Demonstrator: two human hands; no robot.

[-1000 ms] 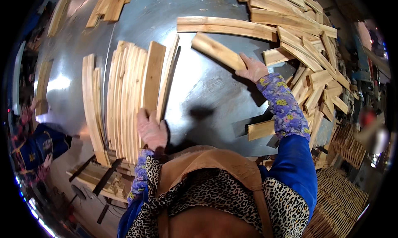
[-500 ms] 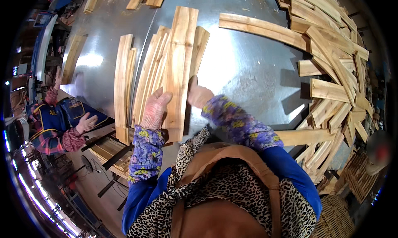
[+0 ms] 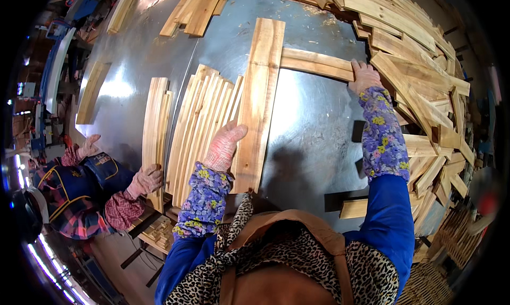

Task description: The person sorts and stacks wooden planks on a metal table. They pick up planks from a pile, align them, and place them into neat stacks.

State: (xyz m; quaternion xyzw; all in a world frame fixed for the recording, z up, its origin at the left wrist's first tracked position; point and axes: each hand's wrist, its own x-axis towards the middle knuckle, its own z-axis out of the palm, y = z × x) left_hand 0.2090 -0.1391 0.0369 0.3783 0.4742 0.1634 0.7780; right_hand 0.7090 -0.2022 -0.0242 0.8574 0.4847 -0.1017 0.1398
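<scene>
In my gloved left hand (image 3: 226,145) is a wide, pale wooden board (image 3: 260,103), its near end toward me; the thumb lies on its face and the other fingers are hidden behind it. My gloved right hand (image 3: 365,78) reaches far right and closes on the right end of a long wooden plank (image 3: 319,64). That plank's left end passes behind the wide board. Just left of my left hand, several narrow boards (image 3: 199,124) stand side by side in a row on the metal table (image 3: 303,140).
A jumbled heap of boards (image 3: 419,76) covers the table's right side. More boards (image 3: 199,10) lie at the far edge. At left, a co-worker's gloved hand (image 3: 144,181) touches a short stack of boards (image 3: 155,119). A single board (image 3: 353,208) lies near my right arm.
My right hand has left the held board's side and moved right to the long plank. My left hand and board have shifted right. The co-worker's hand has come onto the left stack.
</scene>
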